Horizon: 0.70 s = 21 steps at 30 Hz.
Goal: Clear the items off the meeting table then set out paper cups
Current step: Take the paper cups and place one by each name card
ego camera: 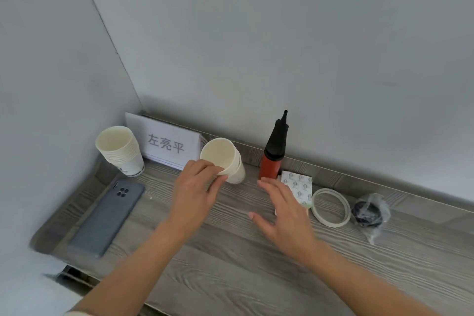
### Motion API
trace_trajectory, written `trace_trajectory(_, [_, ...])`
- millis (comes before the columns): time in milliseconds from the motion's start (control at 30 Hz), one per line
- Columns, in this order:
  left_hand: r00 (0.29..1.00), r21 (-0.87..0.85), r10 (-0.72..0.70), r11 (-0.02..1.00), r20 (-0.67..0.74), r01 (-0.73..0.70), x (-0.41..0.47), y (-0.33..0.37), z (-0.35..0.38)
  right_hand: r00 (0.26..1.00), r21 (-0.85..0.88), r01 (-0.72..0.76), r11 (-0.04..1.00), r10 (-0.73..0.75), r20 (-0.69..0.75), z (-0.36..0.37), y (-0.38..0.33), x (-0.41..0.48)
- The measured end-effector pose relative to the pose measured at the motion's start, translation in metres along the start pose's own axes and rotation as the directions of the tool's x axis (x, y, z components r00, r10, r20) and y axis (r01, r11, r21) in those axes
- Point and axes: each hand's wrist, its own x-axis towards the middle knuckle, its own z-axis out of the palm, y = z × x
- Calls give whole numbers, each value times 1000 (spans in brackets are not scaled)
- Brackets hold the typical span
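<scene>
A short stack of cream paper cups (pixel 225 159) stands tilted on the grey wood-grain counter (pixel 230 251). My left hand (pixel 197 187) pinches its rim at the near side. My right hand (pixel 282 210) hovers over the counter to the right of it, fingers spread and straight, holding nothing. A taller stack of paper cups (pixel 119 150) stands in the back left corner. Between the two stacks a white name card (pixel 166 145) with printed characters leans against the wall.
A grey phone (pixel 107 215) lies face down at the left. A red and black hand pump (pixel 274 154) stands by the wall. Right of my right hand lie a printed sheet packet (pixel 298 187), a tape ring (pixel 331 206) and a bagged black item (pixel 368 211).
</scene>
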Motion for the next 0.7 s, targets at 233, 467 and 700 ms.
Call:
trace_trajectory(233, [966, -454, -244, 853, 89, 257, -34, 48, -36, 966, 449, -238, 861, 160, 205, 9, -14, 3])
trace_trajectory(467, [704, -638, -575, 367, 416, 677, -54, 62, -10, 943, 526, -327, 785, 239, 231, 17, -25, -43])
trace_trajectory(700, [734, -633, -389, 372, 557, 678, -58, 88, 1, 908, 515, -402, 757, 256, 332, -1, -16, -93])
